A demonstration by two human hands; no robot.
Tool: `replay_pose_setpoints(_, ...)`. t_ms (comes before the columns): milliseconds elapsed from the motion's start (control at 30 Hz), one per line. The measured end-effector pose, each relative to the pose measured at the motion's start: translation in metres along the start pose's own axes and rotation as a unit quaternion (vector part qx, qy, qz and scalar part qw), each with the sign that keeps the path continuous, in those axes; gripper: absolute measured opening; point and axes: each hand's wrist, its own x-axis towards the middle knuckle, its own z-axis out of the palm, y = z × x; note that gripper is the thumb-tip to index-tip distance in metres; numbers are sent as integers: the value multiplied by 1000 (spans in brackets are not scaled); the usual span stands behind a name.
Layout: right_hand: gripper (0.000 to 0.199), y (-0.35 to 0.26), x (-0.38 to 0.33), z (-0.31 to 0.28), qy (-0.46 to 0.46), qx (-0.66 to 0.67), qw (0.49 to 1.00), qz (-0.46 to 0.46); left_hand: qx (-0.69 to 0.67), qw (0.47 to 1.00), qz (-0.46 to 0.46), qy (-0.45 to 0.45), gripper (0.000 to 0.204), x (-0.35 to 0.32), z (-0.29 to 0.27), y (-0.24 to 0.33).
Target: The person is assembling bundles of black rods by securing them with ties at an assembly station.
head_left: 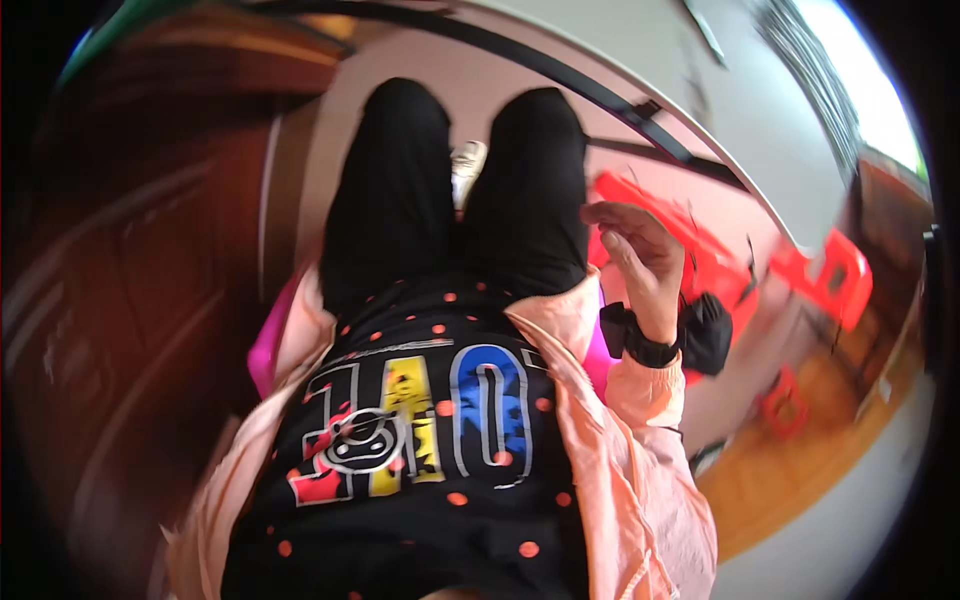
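**Right Hand Raised Beside the Knee, Grip Released**

We observe one hand in view, the bare right hand (pixel 652 262), raised just beside the right thigh of the black cloth trousers (pixel 395 190). Its grip is released: the fingers bend loosely, and the thumb stands apart from them. We cannot tell whether the fingertips touch the cloth. We also cannot tell the state of the left grip; the left hand lies outside the view.

We locate the bright red plastic seat (pixel 715 255) behind and to the right of the right hand, partly below the pale grey flat-topped desk (pixel 760 130). A second, smaller red plastic piece (pixel 845 280) stands farther right. At the wrist we find a black band (pixel 650 350), with a rounded black object (pixel 706 335) just beside it.

We note a peach-coloured jacket (pixel 640 480) worn open over a black dotted shirt (pixel 435 540), and a white shoe (pixel 466 172) between the knees.
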Motion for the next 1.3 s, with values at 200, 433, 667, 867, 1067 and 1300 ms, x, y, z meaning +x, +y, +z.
replay_pose_setpoints(200, 19, -31, -70, -26, 247, -13, 969, 20, 317, 946, 60, -30, 37, 35, -67, -36)
replay_pose_setpoints(433, 14, -16, -199, 23, 315, 28, 903, 292, 553, 830, 73, -25, 39, 48, -82, -35)
replay_pose_setpoints(667, 16, 44, -262, 91, 321, -89, 856, 396, 657, 753, 33, -3, 40, 52, -53, -41)
replay_pose_setpoints(867, 16, 47, -249, 96, 270, -46, 851, 448, 739, 673, -4, 4, 42, 51, -35, -42)
replay_pose_setpoints(1067, 17, 49, -241, 101, 246, 16, 837, 488, 829, 556, -48, 4, 43, 47, -37, -46)
replay_pose_setpoints(1300, 17, 48, -253, 110, 218, 114, 814, 526, 917, 390, -87, -9, 45, 31, -45, -40)
